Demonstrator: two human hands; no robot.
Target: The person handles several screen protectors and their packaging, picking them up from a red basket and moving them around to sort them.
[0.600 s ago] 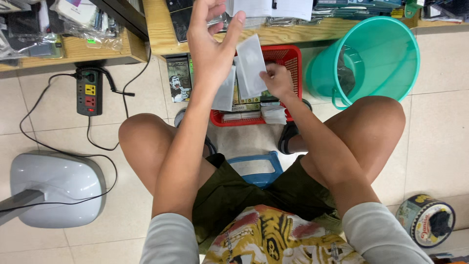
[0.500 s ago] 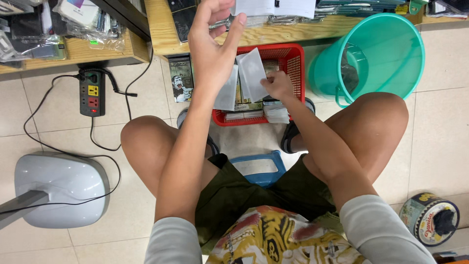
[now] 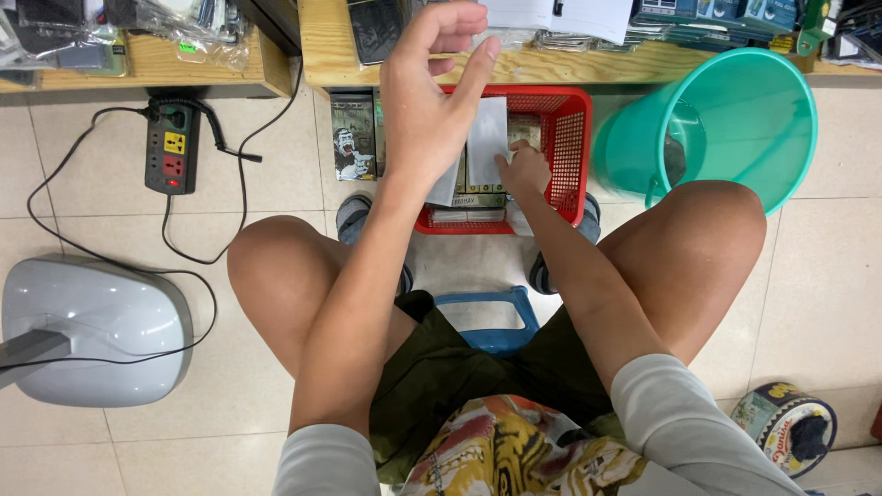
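My left hand (image 3: 427, 101) is raised over the red basket (image 3: 571, 138), thumb and forefinger spread. A flat grey packet (image 3: 448, 190) hangs behind its palm, mostly hidden, apparently held by the lower fingers. My right hand (image 3: 525, 172) pinches a flat white packet (image 3: 488, 138) by its lower edge, just above the basket. Inside the basket are several stacked flat packages. The two packets are close together, the grey one to the left of the white one.
A teal bucket (image 3: 740, 119) stands right of the basket. A wooden shelf (image 3: 551, 64) with packaged goods runs along the top. A power strip (image 3: 170, 147) with cables and a grey fan base (image 3: 87, 331) lie left. A blue stool (image 3: 491, 317) is between my knees, a round tin (image 3: 785, 427) at bottom right.
My right hand has lowered the white packet closer to the basket. My left hand with the grey packet has drifted slightly right. The view has shifted a little.
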